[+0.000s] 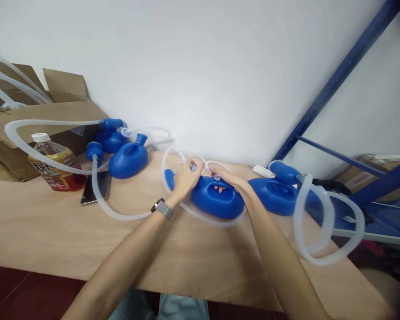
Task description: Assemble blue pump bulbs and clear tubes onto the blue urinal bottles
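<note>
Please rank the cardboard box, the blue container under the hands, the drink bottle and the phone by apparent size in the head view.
1. cardboard box, partly cropped
2. blue container
3. drink bottle
4. phone, partly under tubing; close to the bottle, so unsure.

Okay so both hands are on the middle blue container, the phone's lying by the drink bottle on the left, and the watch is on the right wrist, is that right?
Not quite: the head view shows the watch on the left wrist, not the right. The rest stands: the left hand and the right hand are both on the middle blue container, and the phone lies by the drink bottle on the left of the table.
</note>
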Demonstrator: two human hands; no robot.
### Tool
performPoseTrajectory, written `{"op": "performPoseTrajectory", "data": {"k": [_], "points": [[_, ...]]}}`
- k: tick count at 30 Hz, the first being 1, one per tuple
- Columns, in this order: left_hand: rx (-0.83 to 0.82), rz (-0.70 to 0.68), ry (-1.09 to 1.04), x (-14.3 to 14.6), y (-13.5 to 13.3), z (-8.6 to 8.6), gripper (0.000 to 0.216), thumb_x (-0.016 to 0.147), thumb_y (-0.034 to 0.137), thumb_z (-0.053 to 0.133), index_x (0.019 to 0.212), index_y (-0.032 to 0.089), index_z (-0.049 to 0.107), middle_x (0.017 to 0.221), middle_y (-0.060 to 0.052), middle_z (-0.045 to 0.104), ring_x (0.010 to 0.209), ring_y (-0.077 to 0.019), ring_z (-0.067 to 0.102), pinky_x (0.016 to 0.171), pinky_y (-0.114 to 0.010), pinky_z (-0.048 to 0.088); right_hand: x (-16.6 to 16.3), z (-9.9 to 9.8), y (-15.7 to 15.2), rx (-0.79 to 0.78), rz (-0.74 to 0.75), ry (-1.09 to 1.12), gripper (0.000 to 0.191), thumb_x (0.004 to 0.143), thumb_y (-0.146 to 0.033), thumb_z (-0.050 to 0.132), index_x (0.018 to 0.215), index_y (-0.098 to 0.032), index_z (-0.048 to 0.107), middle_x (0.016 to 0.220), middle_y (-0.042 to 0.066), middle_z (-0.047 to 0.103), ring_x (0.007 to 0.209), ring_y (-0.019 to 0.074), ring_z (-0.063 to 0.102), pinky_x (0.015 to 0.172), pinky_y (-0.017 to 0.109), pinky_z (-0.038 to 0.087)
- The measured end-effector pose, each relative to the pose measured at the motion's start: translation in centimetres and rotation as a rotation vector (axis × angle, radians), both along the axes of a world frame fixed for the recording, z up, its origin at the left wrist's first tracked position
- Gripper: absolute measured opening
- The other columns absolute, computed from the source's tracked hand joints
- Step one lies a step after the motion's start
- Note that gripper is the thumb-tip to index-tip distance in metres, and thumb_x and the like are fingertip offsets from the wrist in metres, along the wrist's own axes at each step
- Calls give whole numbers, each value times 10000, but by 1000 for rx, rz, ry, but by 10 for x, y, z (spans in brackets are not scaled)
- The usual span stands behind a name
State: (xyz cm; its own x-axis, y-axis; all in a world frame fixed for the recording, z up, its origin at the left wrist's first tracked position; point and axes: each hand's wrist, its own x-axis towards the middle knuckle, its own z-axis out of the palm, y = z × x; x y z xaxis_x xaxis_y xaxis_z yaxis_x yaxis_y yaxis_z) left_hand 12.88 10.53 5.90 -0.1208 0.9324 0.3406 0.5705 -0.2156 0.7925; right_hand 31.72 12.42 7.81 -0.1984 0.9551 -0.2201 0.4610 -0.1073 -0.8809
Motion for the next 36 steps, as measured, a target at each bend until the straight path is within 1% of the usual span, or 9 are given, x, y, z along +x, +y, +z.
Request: {"op": "performPoseTrajectory", "data": {"k": [2, 5, 8, 12, 21, 26, 28, 31, 36], "points": [[-55, 3, 2, 2, 8, 7, 348, 927, 584, 628, 882, 239, 639, 795, -60, 731, 829, -286, 705, 782, -369, 499, -1, 0, 1, 5, 24, 21, 512, 849, -720, 693, 800, -225, 572, 569, 4, 647, 446, 162, 609, 395, 257, 474], [-78, 5, 3, 5, 15, 10, 235, 849, 434, 720, 844, 240, 585, 747, -34, 686, 790, -261, 670, 742, -336, 456, -2, -4, 3, 39, 67, 44, 493, 772, -655, 809, 830, -227, 572, 608, -32, 641, 457, 127, 595, 406, 228, 490], [-75, -12, -18, 6, 15, 6, 160, 820, 308, 703, 863, 246, 562, 738, 2, 661, 737, -214, 641, 696, -299, 426, -1, -9, 6, 77, 90, 39, 475, 747, -604, 841, 806, -224, 562, 607, -47, 626, 449, 100, 567, 393, 199, 464], [-79, -29, -41, 5, 12, 3, 136, 837, 323, 663, 884, 250, 558, 676, 32, 617, 646, -190, 592, 653, -292, 409, 1, -12, 10, 103, 111, 14, 466, 739, -565, 848, 771, -229, 528, 593, -54, 601, 444, 92, 541, 369, 188, 434], [-87, -23, -52, 5, 12, 3, 126, 869, 349, 624, 876, 255, 540, 657, 41, 610, 610, -182, 595, 631, -289, 404, -6, -5, 15, 101, 195, -63, 513, 674, -535, 913, 737, -235, 501, 543, -78, 517, 420, 81, 474, 313, 174, 335], [-47, -76, -5, 0, 10, 2, 328, 775, 438, 793, 889, 250, 550, 719, 39, 630, 701, -190, 622, 643, -276, 393, -8, -4, 16, 97, 201, -77, 446, 691, -512, 887, 767, -225, 555, 603, -61, 543, 482, 88, 514, 333, 168, 394], [-31, -93, 22, -2, 10, 1, 294, 773, 382, 802, 894, 245, 571, 726, 35, 635, 713, -192, 623, 659, -277, 394, -8, -3, 15, 90, 202, -80, 436, 698, -504, 877, 760, -224, 548, 609, -60, 537, 485, 86, 514, 332, 165, 400], [-1, -97, 62, -4, 12, -1, 141, 827, 271, 720, 904, 237, 606, 722, 18, 633, 746, -206, 629, 705, -292, 396, -8, -3, 15, 81, 198, -89, 422, 734, -526, 842, 750, -225, 547, 596, -51, 550, 478, 95, 521, 321, 169, 394], [39, -136, 91, -6, 15, -4, 110, 865, 250, 650, 968, 227, 619, 712, 15, 614, 721, -207, 608, 697, -300, 385, -7, -2, 13, 77, 181, -97, 422, 751, -547, 839, 774, -220, 574, 589, -33, 613, 476, 96, 544, 345, 161, 396]]}}
